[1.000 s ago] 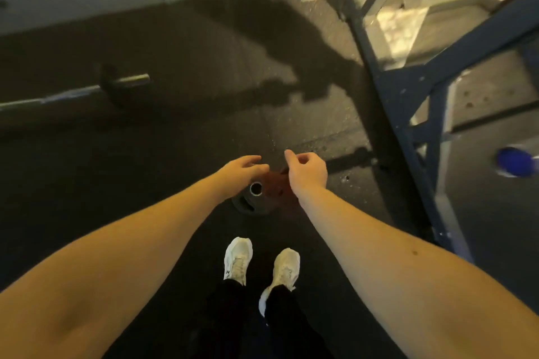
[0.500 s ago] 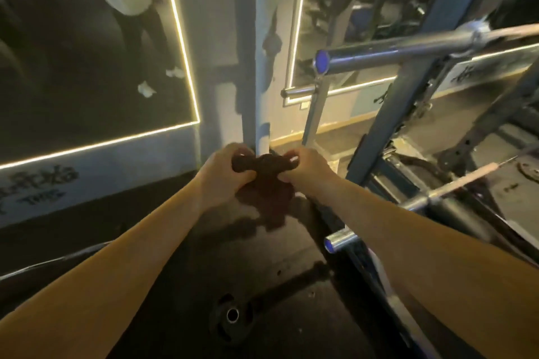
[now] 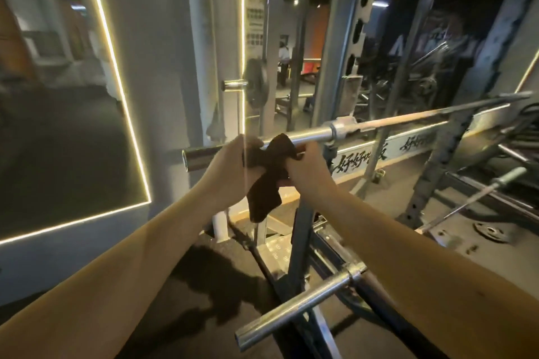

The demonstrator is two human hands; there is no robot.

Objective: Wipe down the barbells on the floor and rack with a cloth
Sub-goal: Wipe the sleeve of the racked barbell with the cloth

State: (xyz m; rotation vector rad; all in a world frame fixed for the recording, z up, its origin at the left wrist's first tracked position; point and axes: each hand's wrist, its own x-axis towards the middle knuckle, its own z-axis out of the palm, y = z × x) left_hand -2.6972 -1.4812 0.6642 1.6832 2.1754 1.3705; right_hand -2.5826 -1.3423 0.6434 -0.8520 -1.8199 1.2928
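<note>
Gym, steel rack (image 3: pixel 344 46), barbell (image 3: pixel 408 121), weight plate (image 3: pixel 491 232), wall mirror (image 3: pixel 58 96)

Bare left forearm (image 3: pixel 131 271), bare right forearm (image 3: pixel 408 245) with small dark mark (image 3: pixel 481 294), bare left hand (image 3: pixel 230 166), bare right hand (image 3: pixel 306 169)

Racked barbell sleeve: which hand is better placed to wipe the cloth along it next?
Probably left. The left hand overlaps the barbell sleeve and grips the dark cloth there, near the open end. The right hand pinches the cloth's other edge just below the bar.
</note>
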